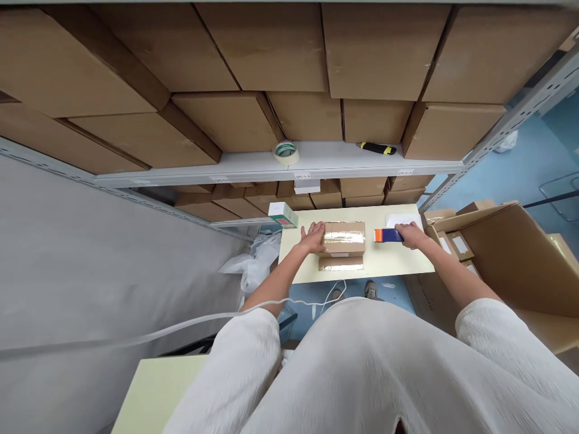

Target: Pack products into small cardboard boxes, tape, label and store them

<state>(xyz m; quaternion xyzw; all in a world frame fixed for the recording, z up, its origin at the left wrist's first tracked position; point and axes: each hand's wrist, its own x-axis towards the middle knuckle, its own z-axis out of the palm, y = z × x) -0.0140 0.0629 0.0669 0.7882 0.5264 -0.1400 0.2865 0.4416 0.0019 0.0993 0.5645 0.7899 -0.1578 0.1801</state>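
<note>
A brown cardboard box [344, 237] lies on the pale yellow tabletop [380, 265], with shiny clear tape along its top. A taped cardboard flap or second piece [341, 263] shows at its near side. My left hand [313, 237] rests against the box's left end, fingers spread. To the right of the box, my right hand [409, 235] is closed round a dark blue tool with an orange end, which looks like a tape dispenser [389, 235]. It is held apart from the box. Part of its grip is hidden by my fingers.
Behind the table, shelves hold several cardboard boxes [371, 51]. A tape roll [286, 153] and a yellow-black utility knife [377, 148] lie on one shelf. A small green-white box [283, 214] stands at the table's left corner. A large open carton [520, 259] is at right; a white cable [194, 325] crosses left.
</note>
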